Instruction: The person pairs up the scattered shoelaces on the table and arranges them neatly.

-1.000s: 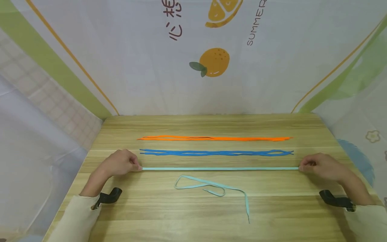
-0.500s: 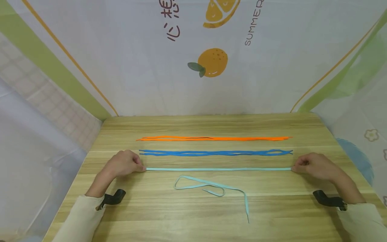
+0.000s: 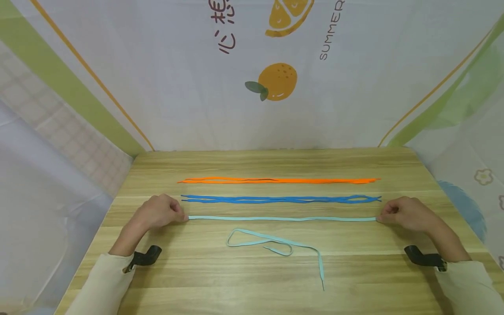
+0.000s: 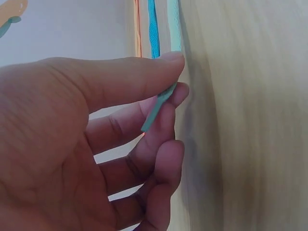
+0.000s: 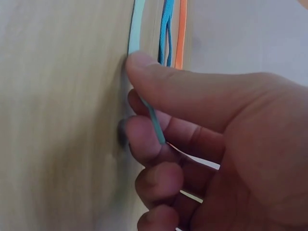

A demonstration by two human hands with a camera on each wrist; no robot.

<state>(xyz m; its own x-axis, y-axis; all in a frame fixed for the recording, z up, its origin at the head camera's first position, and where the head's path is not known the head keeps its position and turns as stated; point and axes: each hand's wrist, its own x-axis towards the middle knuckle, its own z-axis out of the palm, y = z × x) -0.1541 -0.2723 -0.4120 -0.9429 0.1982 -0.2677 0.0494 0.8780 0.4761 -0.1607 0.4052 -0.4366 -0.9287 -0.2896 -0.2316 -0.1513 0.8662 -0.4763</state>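
Note:
A pale mint-green shoelace (image 3: 275, 218) stretches sideways between my two hands, nearly straight with a slight wave. My left hand (image 3: 159, 211) pinches its left end between thumb and fingers; in the left wrist view the short tip (image 4: 152, 114) pokes out below the thumb. At the other end my right hand (image 3: 409, 214) pinches it the same way, with the tip (image 5: 156, 124) hanging inside the fingers in the right wrist view. Just beyond it lie the blue shoelaces (image 3: 283, 199), running parallel. A second mint-green shoelace (image 3: 293, 242) lies loosely looped nearer to me.
Farther back, orange shoelaces (image 3: 299, 180) lie in a straight row on the wooden table (image 3: 197, 280). A white cloth (image 3: 177, 100) printed with fruit hangs behind the table, and more cloth covers both sides. Black wrist mounts (image 3: 147, 256) show at both sleeves.
Both hands have come slightly inward, mostly the right one. The held mint-green shoelace has gone from taut to slightly slack and wavy. The other shoelaces stay where they were.

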